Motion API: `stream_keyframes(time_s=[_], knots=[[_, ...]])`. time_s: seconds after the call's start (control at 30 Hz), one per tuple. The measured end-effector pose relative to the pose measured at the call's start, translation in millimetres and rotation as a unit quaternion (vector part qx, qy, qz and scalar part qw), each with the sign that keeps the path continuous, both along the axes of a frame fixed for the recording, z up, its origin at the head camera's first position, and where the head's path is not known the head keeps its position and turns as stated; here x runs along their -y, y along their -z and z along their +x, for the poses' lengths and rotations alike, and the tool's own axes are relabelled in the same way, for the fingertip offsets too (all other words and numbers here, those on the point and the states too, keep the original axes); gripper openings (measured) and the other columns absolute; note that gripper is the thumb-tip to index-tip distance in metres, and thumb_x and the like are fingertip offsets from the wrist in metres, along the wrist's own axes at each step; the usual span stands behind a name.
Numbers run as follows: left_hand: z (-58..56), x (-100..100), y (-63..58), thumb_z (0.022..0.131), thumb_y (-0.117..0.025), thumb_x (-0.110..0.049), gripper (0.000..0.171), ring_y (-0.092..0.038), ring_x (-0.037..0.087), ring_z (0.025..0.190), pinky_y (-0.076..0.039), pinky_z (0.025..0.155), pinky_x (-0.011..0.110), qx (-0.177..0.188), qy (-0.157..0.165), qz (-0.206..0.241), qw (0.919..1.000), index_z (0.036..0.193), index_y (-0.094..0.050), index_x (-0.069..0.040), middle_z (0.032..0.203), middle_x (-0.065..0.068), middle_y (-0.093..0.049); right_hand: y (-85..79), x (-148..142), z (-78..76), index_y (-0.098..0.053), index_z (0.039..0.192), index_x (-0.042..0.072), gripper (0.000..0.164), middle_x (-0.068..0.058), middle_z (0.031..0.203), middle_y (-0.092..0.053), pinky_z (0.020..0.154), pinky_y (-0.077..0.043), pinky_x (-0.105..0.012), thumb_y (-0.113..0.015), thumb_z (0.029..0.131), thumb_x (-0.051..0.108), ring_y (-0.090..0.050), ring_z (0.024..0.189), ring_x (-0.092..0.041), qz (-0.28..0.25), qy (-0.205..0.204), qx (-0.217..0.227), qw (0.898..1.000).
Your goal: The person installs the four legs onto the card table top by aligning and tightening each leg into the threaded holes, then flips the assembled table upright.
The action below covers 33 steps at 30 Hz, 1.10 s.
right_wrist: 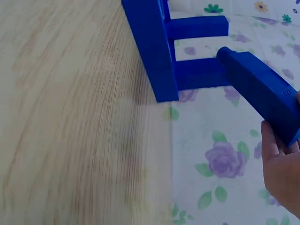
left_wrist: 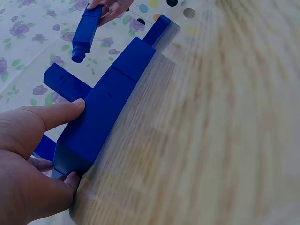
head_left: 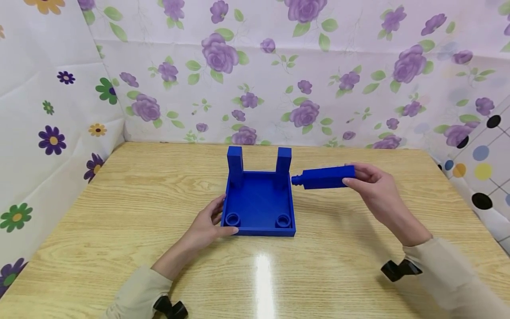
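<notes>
Blue tray (head_left: 259,206) is lying on the desk (head_left: 139,199), nearer the far edge, with a loose leg (head_left: 324,178) being held up to its right.
Apparently for steadiness, the left hand (head_left: 203,228) is gripping the tray's near-left corner, fingers curling round the side. The right hand (head_left: 376,188) is pinching the leg by its plain end, probably to leave the knobbed end bare, facing the tray. Two posts (head_left: 235,164) are standing at the tray's far corners; two round sockets (head_left: 233,219) are sitting unfilled at the near ones.

Wood-grain table (head_left: 131,212), on it 1 blue square tray (head_left: 260,199) with 2 upright legs (head_left: 283,162).
</notes>
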<state>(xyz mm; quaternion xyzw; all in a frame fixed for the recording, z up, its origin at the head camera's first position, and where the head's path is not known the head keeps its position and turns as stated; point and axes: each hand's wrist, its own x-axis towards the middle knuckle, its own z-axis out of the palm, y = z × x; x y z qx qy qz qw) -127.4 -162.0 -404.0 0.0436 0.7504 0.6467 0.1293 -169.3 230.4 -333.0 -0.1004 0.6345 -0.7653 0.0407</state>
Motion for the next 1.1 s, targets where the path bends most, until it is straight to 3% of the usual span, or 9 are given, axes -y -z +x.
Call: stream_keyframes(time_s=[0.13,0.4,0.63,0.83,0.97,1.1], knots=[[-0.1,0,-1.1,0.080,-0.077,-0.004,0.092,-0.032,0.037,0.137,-0.028,0.111,0.048,0.002,0.001,0.001,1.0000,0.153,-0.021,-0.005,0.149,0.022,-0.032,0.4,16,0.6,-0.054,0.122,0.004,0.032,-0.003,0.105,-0.066,0.092,-0.048,-0.020,-0.059,0.092,-0.006,-0.062,0.101,-0.011,-0.046,-0.007,-0.003,0.999],[-0.5,-1,-2.6,0.080,-0.077,-0.003,0.092,-0.032,0.037,0.137,-0.029,0.111,0.047,0.001,0.001,0.003,1.0000,0.153,-0.022,-0.005,0.149,0.023,-0.032,2.8,49,-6.0,-0.060,0.125,0.005,0.029,-0.005,0.115,-0.067,0.098,-0.044,-0.024,-0.056,0.096,0.000,-0.061,0.109,-0.016,-0.046,-0.029,-0.073,0.996],[-2.2,-1,-1.8,0.080,-0.077,-0.001,0.091,-0.032,0.038,0.137,-0.030,0.110,0.045,0.000,-0.003,-0.003,1.0000,0.153,-0.023,-0.003,0.148,0.024,-0.033,-1.2,82,-9.3,-0.059,0.129,-0.001,0.034,-0.001,0.112,-0.069,0.093,-0.049,-0.025,-0.061,0.095,0.005,-0.063,0.105,-0.015,0.041,-0.012,-0.102,0.994],[-1.5,1,-1.1,0.079,-0.077,-0.002,0.091,-0.033,0.037,0.136,-0.030,0.111,0.046,0.001,-0.005,0.000,1.0000,0.153,-0.023,-0.004,0.148,0.023,-0.034,-13.4,116,-6.6,-0.058,0.132,-0.002,0.044,-0.014,0.120,-0.065,0.089,-0.052,-0.030,-0.068,0.091,0.007,-0.063,0.107,-0.019,0.098,-0.050,-0.094,0.989],[-0.7,1,-0.2,0.079,-0.078,-0.003,0.092,-0.034,0.037,0.136,-0.031,0.110,0.047,0.003,-0.007,0.004,1.0000,0.153,-0.023,-0.005,0.147,0.022,-0.035,-18.5,139,-4.4,-0.062,0.128,0.002,0.044,-0.011,0.117,-0.067,0.085,-0.054,-0.031,-0.074,0.086,0.008,-0.065,0.098,-0.021,0.149,-0.066,-0.096,0.982],[-0.4,0,0.2,0.079,-0.077,-0.003,0.091,-0.036,0.036,0.135,-0.032,0.110,0.047,0.000,-0.004,0.008,1.0000,0.153,-0.023,-0.005,0.147,0.022,-0.036,-20.2,161,-3.1,-0.065,0.124,0.000,0.041,-0.009,0.113,-0.069,0.084,-0.054,-0.033,-0.075,0.084,0.007,-0.065,0.096,-0.019,0.173,-0.094,-0.126,0.972]])
